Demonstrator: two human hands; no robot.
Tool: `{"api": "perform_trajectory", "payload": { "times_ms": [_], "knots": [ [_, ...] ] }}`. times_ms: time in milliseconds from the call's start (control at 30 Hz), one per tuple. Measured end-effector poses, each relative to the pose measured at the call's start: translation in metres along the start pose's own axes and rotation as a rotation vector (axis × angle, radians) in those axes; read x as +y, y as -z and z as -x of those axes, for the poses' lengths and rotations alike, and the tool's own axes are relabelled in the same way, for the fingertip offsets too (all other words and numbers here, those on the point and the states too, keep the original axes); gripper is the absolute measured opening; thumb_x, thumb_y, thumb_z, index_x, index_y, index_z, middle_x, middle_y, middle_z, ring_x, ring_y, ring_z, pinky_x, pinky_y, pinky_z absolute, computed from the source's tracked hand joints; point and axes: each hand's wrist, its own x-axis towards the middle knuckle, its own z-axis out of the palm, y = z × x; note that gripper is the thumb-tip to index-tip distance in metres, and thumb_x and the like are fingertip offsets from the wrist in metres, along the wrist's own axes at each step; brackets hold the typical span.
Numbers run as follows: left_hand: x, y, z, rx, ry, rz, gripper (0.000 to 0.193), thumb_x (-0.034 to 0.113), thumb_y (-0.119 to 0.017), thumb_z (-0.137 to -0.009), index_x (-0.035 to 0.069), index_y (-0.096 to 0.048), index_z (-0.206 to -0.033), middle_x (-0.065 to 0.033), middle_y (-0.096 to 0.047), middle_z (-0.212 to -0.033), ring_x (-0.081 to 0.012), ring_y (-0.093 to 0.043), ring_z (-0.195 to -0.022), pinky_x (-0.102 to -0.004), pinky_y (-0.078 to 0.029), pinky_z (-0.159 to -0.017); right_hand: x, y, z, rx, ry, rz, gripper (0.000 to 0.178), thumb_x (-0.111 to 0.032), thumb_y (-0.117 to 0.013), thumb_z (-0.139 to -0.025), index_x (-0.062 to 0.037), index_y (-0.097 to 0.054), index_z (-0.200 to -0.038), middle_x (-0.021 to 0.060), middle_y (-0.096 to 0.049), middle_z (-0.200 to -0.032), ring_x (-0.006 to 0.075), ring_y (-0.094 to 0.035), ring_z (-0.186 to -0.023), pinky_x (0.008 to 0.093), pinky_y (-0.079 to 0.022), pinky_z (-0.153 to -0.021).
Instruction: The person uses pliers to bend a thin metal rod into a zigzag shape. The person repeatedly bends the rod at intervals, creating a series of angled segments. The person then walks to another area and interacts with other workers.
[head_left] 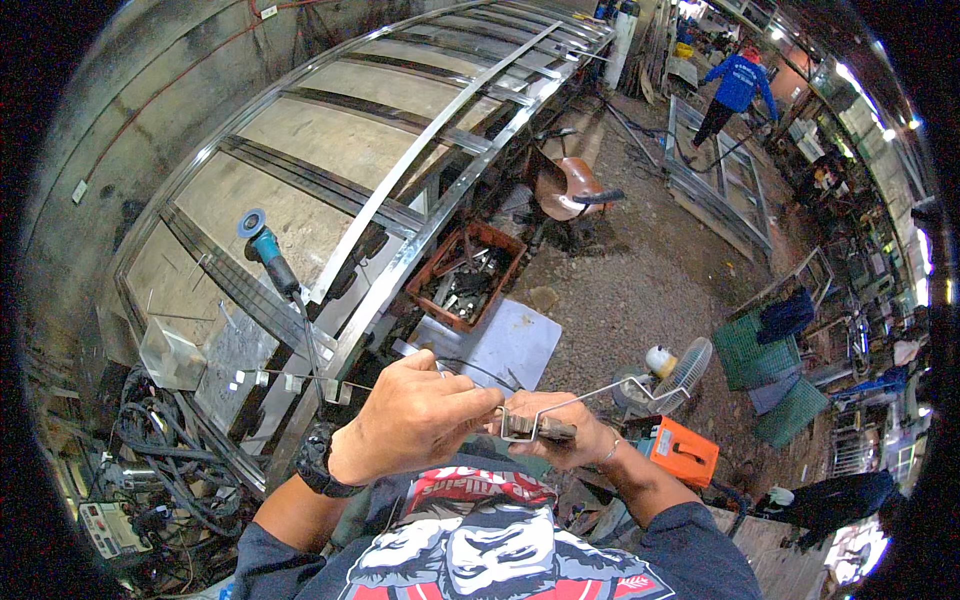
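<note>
Head view, looking down: both hands meet at chest height over a dark printed shirt. The left hand (pixel 415 415), a black watch (pixel 318 462) on its wrist, has its fingers closed around the near end of a short channel-shaped metal bracket (pixel 530 428), dull grey and folded from flat strip. The right hand (pixel 565 432) cradles that bracket from below, fingers curled shut on it. One thin bright steel rod (pixel 600 392) runs from the bracket up and to the right, its long axis slanting away from the person, ending in a small bent hook near a white fan (pixel 680 372). Beyond the hands lies one large shiny stainless frame (pixel 400 190) of straight rails and cross bars. On it rests one blue angle grinder (pixel 265 250), disc pointing up-left. One red crate (pixel 465 275) holds metal scraps. An orange box (pixel 680 450) sits on the gravel floor, right of the hands.
</note>
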Motion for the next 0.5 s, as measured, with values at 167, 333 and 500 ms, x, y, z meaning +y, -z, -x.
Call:
{"api": "perform_trajectory", "payload": {
  "times_ms": [167, 333, 500],
  "knots": [
    [-0.002, -0.003, 0.004, 0.007, -0.001, 0.021, 0.022, 0.018, -0.081, -0.080, 0.013, -0.073, -0.100, 0.0001, -0.063, -0.069, -0.0193, -0.058, -0.059, -0.0363, -0.037, -0.059, 0.003, 0.003, 0.001, -0.024, 0.014, -0.016, 0.019, 0.004, -0.076, -0.081, 0.0015, -0.066, -0.097, 0.0164, -0.071, -0.104, 0.0358, -0.068, -0.100, 0.0464, -0.054, -0.090],
    [0.000, -0.001, 0.001, 0.002, -0.001, 0.034, 0.022, 0.018, -0.081, -0.081, 0.013, -0.073, -0.101, -0.0002, -0.063, -0.069, -0.0202, -0.057, -0.058, -0.0365, -0.037, -0.058, 0.003, 0.004, 0.001, -0.022, -0.019, 0.003, 0.019, 0.004, -0.074, -0.081, 0.0005, -0.067, -0.098, 0.0163, -0.070, -0.105, 0.0356, -0.067, -0.098, 0.0446, -0.054, -0.090],
    [0.002, 0.006, -0.001, -0.046, 0.003, 0.027, 0.021, 0.017, -0.076, -0.084, 0.012, -0.069, -0.104, -0.0009, -0.066, -0.076, -0.0206, -0.060, -0.061, -0.0366, -0.037, -0.059, -0.008, -0.002, 0.002, 0.041, -0.106, 0.046, 0.014, -0.001, -0.073, -0.089, 0.0006, -0.065, -0.102, 0.0171, -0.069, -0.106, 0.0352, -0.067, -0.096, 0.0441, -0.053, -0.086]
  ]
}}
